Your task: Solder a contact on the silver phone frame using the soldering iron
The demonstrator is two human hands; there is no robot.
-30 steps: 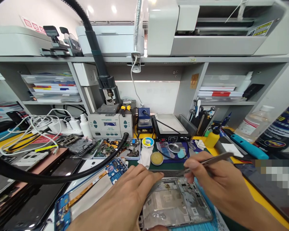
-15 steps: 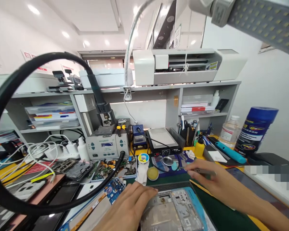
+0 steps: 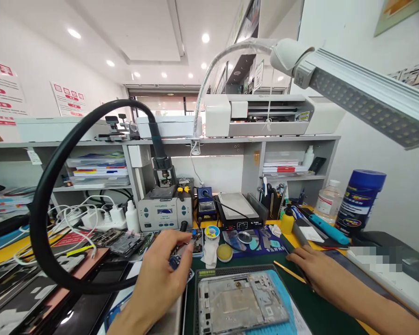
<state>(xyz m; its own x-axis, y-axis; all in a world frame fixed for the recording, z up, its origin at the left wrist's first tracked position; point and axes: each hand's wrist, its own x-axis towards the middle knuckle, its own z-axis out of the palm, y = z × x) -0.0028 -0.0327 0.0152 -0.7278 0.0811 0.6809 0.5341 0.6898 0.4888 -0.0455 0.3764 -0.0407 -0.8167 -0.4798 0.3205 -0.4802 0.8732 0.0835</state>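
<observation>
A metal phone or tablet frame (image 3: 242,302) lies flat, its inner side up, on a dark slotted holder (image 3: 226,271) with blue sheeting under its right edge. My left hand (image 3: 162,277) is raised left of it, thumb and curled index finger a little apart, with nothing visible between them. Behind its fingertips shows the black hose nozzle (image 3: 184,226); I see no contact. Low over the green mat's right side is my right hand (image 3: 310,266), fingers closed around a slim dark tool (image 3: 305,275), mostly hidden. Beside those fingers lies a thin yellow stick (image 3: 289,271).
A black hose (image 3: 38,223) loops across the left side from a hot-air station (image 3: 165,215). Behind the frame are a solder spool (image 3: 212,232), a yellow paste tin (image 3: 224,252) and a hot plate (image 3: 242,226). A spray can (image 3: 360,202) stands at right.
My left hand has lifted off the metal frame and moved left. My right hand, which held a slim grey tool in the air, has come down to the mat. The view has shifted.
</observation>
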